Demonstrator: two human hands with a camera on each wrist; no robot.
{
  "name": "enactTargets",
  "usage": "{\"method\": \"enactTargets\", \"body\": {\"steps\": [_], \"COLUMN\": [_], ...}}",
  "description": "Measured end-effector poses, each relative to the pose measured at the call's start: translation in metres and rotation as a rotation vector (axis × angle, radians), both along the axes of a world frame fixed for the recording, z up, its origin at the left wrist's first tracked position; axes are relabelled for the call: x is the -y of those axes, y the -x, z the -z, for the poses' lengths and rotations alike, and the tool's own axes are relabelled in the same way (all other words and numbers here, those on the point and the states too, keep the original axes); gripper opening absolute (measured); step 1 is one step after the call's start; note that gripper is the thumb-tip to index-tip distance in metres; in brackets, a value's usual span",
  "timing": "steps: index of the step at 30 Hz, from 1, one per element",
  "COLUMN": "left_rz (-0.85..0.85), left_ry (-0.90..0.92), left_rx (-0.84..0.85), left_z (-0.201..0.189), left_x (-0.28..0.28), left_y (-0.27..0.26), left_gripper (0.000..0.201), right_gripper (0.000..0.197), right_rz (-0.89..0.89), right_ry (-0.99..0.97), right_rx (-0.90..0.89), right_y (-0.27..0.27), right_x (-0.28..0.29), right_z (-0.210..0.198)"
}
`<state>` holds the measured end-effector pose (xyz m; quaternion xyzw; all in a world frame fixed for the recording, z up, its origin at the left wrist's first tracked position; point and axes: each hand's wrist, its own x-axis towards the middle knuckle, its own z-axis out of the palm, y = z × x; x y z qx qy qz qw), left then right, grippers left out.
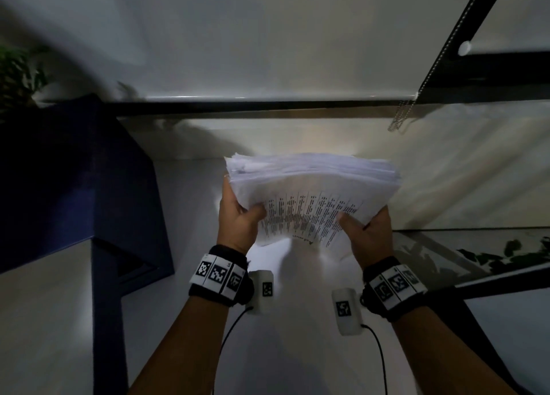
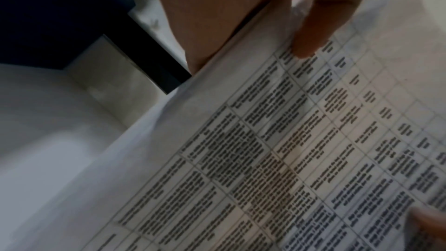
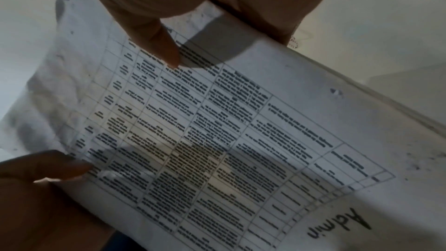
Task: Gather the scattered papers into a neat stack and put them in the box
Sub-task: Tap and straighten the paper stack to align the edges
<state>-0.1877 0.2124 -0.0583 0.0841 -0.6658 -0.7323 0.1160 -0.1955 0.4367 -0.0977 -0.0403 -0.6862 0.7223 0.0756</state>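
Note:
A thick stack of white papers (image 1: 309,192) with a printed table on its near sheet is held up on edge above the white table. My left hand (image 1: 238,216) grips its left side, thumb on the printed face and fingers behind. My right hand (image 1: 367,226) grips the right side the same way. In the left wrist view the papers (image 2: 277,150) fill the frame and my left hand's thumb (image 2: 311,33) presses on the table print. In the right wrist view the sheet (image 3: 217,131) shows handwritten "Admin", with my right thumb (image 3: 159,45) on it. The dark blue box (image 1: 74,180) stands at the left.
The white table (image 1: 297,350) runs under my arms. A black window frame (image 1: 268,106) and a blind's bead chain (image 1: 400,118) lie behind the stack. A glass surface (image 1: 476,251) with plant reflections is at the right. A plant (image 1: 18,73) sits behind the box.

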Motion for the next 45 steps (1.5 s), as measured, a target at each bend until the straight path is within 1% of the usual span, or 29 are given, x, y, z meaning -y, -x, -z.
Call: {"method": "enactTargets", "body": {"steps": [1,3,6,8,11,14,15,17,19,21,23,25,27,28,30,31,33,35,39,42,45], "left_rz": [-0.011,-0.036,-0.061,-0.088,-0.108,-0.100,-0.099,-0.107,-0.112,-0.111,-0.118,-0.151,-0.224,-0.271,-0.351,-0.382,-0.417,-0.411,-0.399,-0.376,-0.340], "left_ry": [-0.004,0.005,0.052,0.055,0.025,0.053,0.052,0.065,0.074,0.046,0.015,0.017,0.053,0.077,0.107,0.114,0.129,0.132,0.166,0.173,0.175], "left_rx": [-0.001,-0.016,-0.006,0.001,-0.019,-0.057,-0.053,-0.052,-0.079,-0.157,-0.255,-0.312,-0.298,-0.276,-0.234,-0.217,-0.207,-0.208,-0.209,-0.229,-0.260], "left_z": [-0.001,-0.004,-0.002,-0.003,-0.009,-0.013,-0.013,-0.015,-0.022,-0.032,-0.044,-0.053,-0.059,-0.061,-0.061,-0.060,-0.058,-0.058,-0.058,-0.057,-0.058], "left_x": [-0.001,-0.004,-0.009,-0.013,-0.014,-0.009,-0.007,-0.005,-0.003,-0.003,-0.004,-0.006,-0.010,-0.012,-0.015,-0.016,-0.015,-0.015,-0.017,-0.015,-0.014], "left_y": [0.001,0.002,0.005,0.006,0.007,0.005,0.003,-0.002,-0.005,-0.007,-0.007,-0.005,0.000,0.002,0.006,0.008,0.012,0.014,0.017,0.017,0.014], "left_gripper": [0.083,0.080,0.062,0.052,0.048,0.048,0.050,0.052,0.047,0.042,0.040,0.041,0.039,0.033,0.014,0.010,0.016,0.018,0.014,0.015,0.012], "right_gripper": [0.061,0.061,0.049,0.045,0.047,0.045,0.046,0.054,0.063,0.065,0.056,0.044,0.035,0.032,0.028,0.025,0.021,0.018,0.016,0.016,0.019], "right_rz": [0.007,0.029,0.046,0.068,0.070,0.030,0.010,-0.027,-0.040,-0.036,-0.030,-0.013,0.072,0.134,0.248,0.287,0.320,0.333,0.350,0.350,0.335], "right_ry": [-0.002,-0.031,-0.083,-0.102,-0.099,-0.117,-0.131,-0.139,-0.124,-0.065,-0.008,-0.008,-0.051,-0.078,-0.133,-0.152,-0.171,-0.170,-0.208,-0.227,-0.210], "right_rx": [-0.014,-0.043,-0.026,-0.021,-0.023,-0.017,0.006,0.030,-0.015,-0.077,-0.126,-0.152,-0.160,-0.163,-0.141,-0.119,-0.088,-0.084,-0.096,-0.108,-0.122], "right_y": [0.000,0.001,0.003,0.003,0.004,0.003,0.001,-0.001,-0.002,-0.002,-0.002,-0.002,0.002,0.004,0.009,0.012,0.016,0.018,0.021,0.021,0.022], "right_x": [0.000,0.002,0.006,0.009,0.010,0.008,0.007,0.008,0.009,0.012,0.015,0.020,0.026,0.029,0.033,0.034,0.036,0.036,0.036,0.036,0.036], "right_z": [-0.002,-0.006,-0.008,-0.011,-0.018,-0.020,-0.020,-0.026,-0.039,-0.056,-0.075,-0.092,-0.103,-0.106,-0.107,-0.107,-0.105,-0.105,-0.105,-0.105,-0.105]}}
